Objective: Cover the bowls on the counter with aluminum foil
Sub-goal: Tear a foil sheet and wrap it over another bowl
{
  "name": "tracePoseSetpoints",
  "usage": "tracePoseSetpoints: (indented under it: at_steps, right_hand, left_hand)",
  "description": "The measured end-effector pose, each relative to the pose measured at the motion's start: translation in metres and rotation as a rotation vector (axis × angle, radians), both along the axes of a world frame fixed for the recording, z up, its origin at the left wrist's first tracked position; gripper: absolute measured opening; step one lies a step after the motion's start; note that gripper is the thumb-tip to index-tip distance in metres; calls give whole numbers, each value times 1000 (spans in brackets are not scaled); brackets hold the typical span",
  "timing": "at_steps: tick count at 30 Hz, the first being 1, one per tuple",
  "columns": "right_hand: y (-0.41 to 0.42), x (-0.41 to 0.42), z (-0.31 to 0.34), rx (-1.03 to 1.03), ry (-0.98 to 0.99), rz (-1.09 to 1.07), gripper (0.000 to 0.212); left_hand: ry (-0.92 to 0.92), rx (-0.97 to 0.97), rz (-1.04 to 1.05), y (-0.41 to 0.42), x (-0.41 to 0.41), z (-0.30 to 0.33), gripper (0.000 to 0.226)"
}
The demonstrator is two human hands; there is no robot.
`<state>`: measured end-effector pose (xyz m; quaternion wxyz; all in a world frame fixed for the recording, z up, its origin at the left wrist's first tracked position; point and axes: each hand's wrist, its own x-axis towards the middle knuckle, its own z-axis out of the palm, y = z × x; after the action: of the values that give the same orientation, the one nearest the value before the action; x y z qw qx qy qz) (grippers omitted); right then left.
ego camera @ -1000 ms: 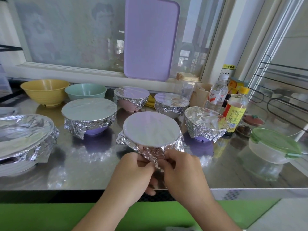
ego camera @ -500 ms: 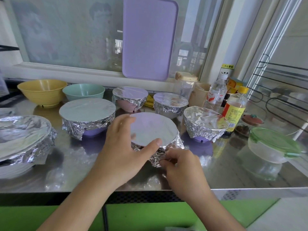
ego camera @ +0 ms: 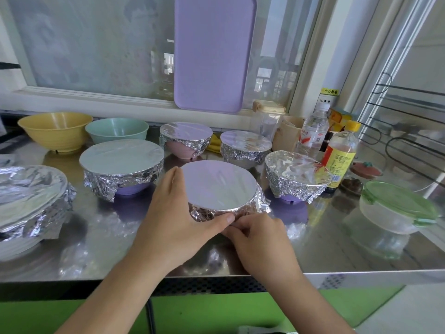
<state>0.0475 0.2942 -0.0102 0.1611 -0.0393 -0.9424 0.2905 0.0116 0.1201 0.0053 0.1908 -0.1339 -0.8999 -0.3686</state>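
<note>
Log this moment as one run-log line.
step: crimping foil | left hand: cups front bowl | right hand: pinches foil at near rim | uncovered: yellow bowl, green bowl

You're pressing crinkled, shiny metal foil [ego camera: 218, 186]; its top is lying smooth. Steel counter [ego camera: 313, 251] is gleaming, glossy. Yellow bowl [ego camera: 55, 131] is looking matt plastic.

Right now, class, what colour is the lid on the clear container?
Green lid, best seen in the head view.

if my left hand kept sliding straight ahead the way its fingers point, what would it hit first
Probably the pink foil-covered bowl at the back. The left hand cups the near foil-covered bowl, fingers aimed up along its left side; depth is uncertain.
</note>
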Motion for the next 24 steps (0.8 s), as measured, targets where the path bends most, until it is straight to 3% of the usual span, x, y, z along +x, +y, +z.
tracePoseSetpoints:
  at_steps: [5, 9, 13, 17, 21, 24]
  right_hand:
    - [0, 12, 10, 238, 28, -156, 55]
    - [19, 11, 16, -31, 285, -5, 40]
    - [24, -8, 18, -280, 102, 147, 81]
    - [19, -5, 19, -402, 77, 323, 73]
    - [21, 2, 15, -446, 93, 303, 69]
    - [27, 9, 12, -500, 72, 255, 64]
  left_hand:
    - [14, 18, -15, -2, -2, -3, 105]
    - [2, 51, -39, -4, -3, -4, 110]
    - [-30, 39, -22, -1, -3, -5, 125]
    - [-76, 86, -6, -1, -4, -5, 140]
    - [-160, 152, -30, -7, -10, -6, 132]
    - [-234, 205, -89, -13, -9, -2, 145]
